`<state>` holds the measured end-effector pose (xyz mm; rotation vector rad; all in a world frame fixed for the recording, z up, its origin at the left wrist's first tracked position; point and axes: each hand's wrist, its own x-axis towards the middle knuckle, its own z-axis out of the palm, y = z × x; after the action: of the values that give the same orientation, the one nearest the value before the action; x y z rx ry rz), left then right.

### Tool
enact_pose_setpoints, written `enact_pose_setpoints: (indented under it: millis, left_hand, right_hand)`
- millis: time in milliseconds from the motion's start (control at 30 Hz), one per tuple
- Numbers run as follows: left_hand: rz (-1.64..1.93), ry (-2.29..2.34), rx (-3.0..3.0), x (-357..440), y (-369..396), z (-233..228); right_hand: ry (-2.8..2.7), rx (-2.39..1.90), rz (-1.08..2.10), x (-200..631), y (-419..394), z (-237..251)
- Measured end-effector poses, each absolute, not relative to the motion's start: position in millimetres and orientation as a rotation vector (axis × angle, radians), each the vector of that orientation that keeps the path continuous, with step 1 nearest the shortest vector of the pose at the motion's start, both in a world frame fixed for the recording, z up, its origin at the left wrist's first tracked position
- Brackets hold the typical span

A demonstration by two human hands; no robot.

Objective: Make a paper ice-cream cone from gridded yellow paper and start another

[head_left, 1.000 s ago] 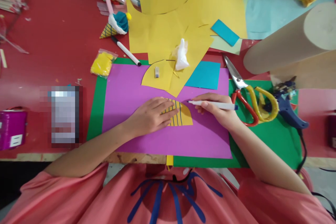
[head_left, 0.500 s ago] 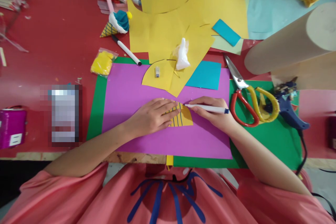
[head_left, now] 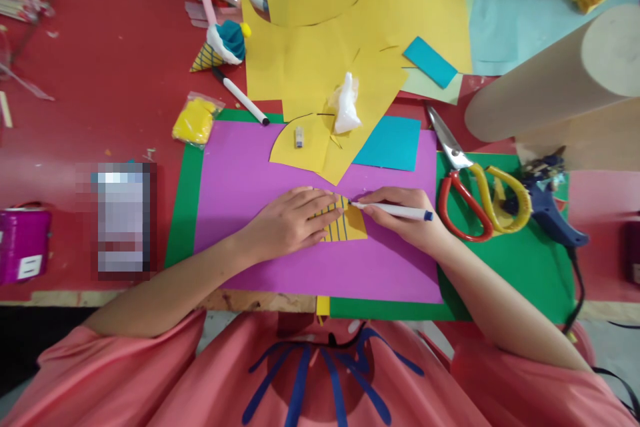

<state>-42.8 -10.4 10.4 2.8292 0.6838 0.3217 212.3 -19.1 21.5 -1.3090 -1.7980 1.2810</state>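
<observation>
Yellow cutout (head_left: pixel 350 227) lies flat on the purple sheet (head_left: pixel 240 173), near the table's (head_left: pixel 115 80) front edge. It looks thin, light and floppy, apt to slide, so pressing on its face suits it better than pinching an edge. Left hand (head_left: pixel 287 220) lies spread flat on it; right hand (head_left: pixel 407 217) is closed around one marker (head_left: pixel 390 210), tip at the cutout's top. A second marker (head_left: pixel 240 97) and one pair of scissors (head_left: pixel 475 187) lie apart.

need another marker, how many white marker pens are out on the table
2: one marker held in the right hand, tip on the striped yellow piece; a second marker above the purple sheet. More could be hidden.
</observation>
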Motion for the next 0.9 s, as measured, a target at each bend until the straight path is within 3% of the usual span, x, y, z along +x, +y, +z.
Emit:
enact_pose_setpoints:
  millis: [900]
  left_hand:
    - [0.339, 0.655, 2.858, -42.3, -8.6, 12.0]
  right_hand:
    - [-2.053, -1.1, 1.36, 215.4, -18.7, 24.1]
